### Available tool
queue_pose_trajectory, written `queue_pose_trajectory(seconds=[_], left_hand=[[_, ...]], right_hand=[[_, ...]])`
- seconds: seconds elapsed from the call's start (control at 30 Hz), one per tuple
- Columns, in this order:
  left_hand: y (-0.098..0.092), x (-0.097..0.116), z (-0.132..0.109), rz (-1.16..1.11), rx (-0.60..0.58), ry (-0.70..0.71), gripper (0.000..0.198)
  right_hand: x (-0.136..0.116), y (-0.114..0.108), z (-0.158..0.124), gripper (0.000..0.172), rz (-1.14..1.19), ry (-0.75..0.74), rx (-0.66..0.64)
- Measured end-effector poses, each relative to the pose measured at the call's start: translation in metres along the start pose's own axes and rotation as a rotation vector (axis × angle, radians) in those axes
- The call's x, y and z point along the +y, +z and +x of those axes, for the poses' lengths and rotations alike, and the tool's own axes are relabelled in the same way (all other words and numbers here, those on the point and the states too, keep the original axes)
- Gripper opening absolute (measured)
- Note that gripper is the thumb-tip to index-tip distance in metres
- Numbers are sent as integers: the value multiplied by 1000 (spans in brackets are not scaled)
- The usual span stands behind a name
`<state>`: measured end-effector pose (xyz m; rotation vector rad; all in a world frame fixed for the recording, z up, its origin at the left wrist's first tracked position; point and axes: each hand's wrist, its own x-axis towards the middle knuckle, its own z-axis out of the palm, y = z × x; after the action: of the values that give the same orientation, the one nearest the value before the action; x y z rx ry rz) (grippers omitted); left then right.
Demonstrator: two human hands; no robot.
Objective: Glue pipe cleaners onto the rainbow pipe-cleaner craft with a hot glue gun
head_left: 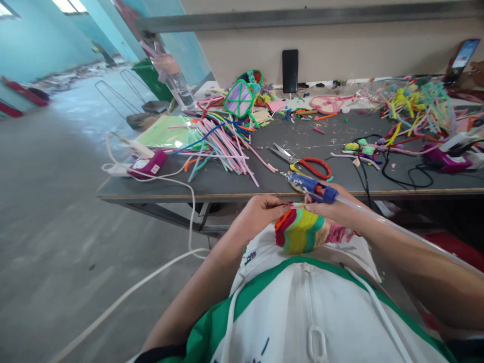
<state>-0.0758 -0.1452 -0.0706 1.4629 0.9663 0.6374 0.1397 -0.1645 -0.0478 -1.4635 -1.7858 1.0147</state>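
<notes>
A striped fuzzy piece (300,232) in red, orange, yellow, teal and pink lies over the lap, just below the table edge. My left hand (262,214) is closed at its top left edge, thumb and fingers pinching the end of a thin pink-and-green strip (297,205). The strip's other end is pinched by my right hand (328,209). A blue glue gun (312,187) with a clear glue stick lies at the table edge, just above my right hand. Red-handled scissors (302,162) rest open on the table behind it.
Pastel pipe cleaners (227,146) lie in a bundle at the left. Purple power blocks (149,164) with cables stand at both sides. A bottle (176,83), a phone (290,70) and green-framed craft pieces (239,99) are behind. Another person's hand (477,75) shows at far right.
</notes>
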Motion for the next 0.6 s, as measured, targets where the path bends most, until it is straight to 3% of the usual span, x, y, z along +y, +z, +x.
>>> queue_pose_trajectory(seconds=[0.23,0.43,0.6], left_hand=[[-4,-1,2,107,24,108,38],[-1,0,0,168,47,90,28],[1,6,-3,292,116,175,20]], right_hand=[[-1,-1,1,9,-20,-16,-7],[-7,-3,-1,9,-43,6,-11],[-8,-2,-2,9,-14,-13,1]])
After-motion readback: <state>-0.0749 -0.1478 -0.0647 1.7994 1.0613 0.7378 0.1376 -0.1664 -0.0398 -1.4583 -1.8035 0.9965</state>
